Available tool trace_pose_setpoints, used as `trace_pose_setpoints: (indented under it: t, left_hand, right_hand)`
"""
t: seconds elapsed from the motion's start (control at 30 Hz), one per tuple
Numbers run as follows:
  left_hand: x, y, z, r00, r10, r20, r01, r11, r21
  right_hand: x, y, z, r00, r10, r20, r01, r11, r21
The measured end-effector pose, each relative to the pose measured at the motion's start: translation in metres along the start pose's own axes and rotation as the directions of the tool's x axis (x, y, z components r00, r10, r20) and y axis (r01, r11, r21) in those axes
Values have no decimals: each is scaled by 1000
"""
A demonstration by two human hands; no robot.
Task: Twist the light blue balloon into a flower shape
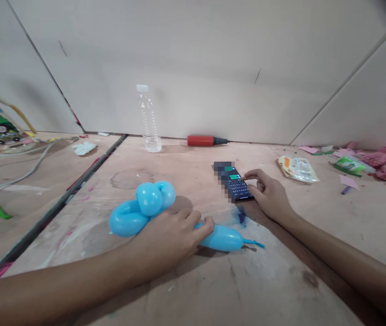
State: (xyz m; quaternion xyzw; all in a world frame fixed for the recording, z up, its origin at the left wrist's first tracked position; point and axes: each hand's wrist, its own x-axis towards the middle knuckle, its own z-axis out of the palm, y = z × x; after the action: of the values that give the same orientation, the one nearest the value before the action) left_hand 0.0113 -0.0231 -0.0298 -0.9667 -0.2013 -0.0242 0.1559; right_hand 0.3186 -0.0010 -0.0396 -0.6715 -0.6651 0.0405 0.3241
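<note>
A light blue modelling balloon lies on the wooden surface, its left end twisted into loops and a round bubble, its right end tapering to a thin uninflated tip. My left hand is closed over its middle, fingers wrapped around the straight part. To the right lies a smartphone, screen up, showing a keyboard; part of it is blurred out by blocks. My right hand rests at the phone's right edge, index finger and thumb touching it, fingers bent and apart, not gripping it.
Against the white wall stand a clear plastic bottle and a red hand pump lying flat. A plastic packet, pink scraps and a marker lie right. On the left are a printed bag, cables and a gap between boards.
</note>
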Motion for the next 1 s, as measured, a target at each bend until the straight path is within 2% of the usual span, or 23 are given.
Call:
trace_pose_setpoints:
  t: [0.1,0.2,0.3,0.4,0.5,0.57,0.67,0.73,0.83,0.9,1.0]
  left_hand:
    - [1,0,0,1000,-1,4,1,1000,1]
    - [1,0,-1,1000,-4,6,4,1000,1]
    - [1,0,-2,1000,-7,4,7,1000,-7]
    - [0,1,-3,1000,-18,20,19,999,-28]
    - [0,1,-3,998,-30,51,33,998,-54]
    - [1,1,-3,998,-33,59,37,997,-63]
    - [1,1,-1,997,-33,62,37,997,-61]
    - [1,1,1,998,-30,55,33,998,-55]
    - [0,2,3,999,-29,36,31,998,-56]
    - [0,2,5,999,-36,33,38,997,-60]
    - [0,2,5,999,-37,36,39,997,-61]
  right_hand:
    - [0,1,-1,999,-29,-12,30,1000,3]
    - [-2,1,-1,982,-178,-65,178,984,0]
    - [-7,-6,1,964,-267,0,266,957,-113]
    - [-13,-22,4,967,-236,93,253,923,-290]
    - [-10,-37,6,981,-173,90,194,908,-371]
    - [0,-38,6,984,-141,113,175,900,-398]
    - [31,-26,6,972,-158,176,216,894,-393]
    - [55,-16,9,967,-199,161,236,937,-257]
    - [87,-7,19,959,-242,148,265,949,-168]
    - [98,-6,28,952,-265,156,286,949,-135]
    - [100,-8,34,952,-275,137,289,952,-101]
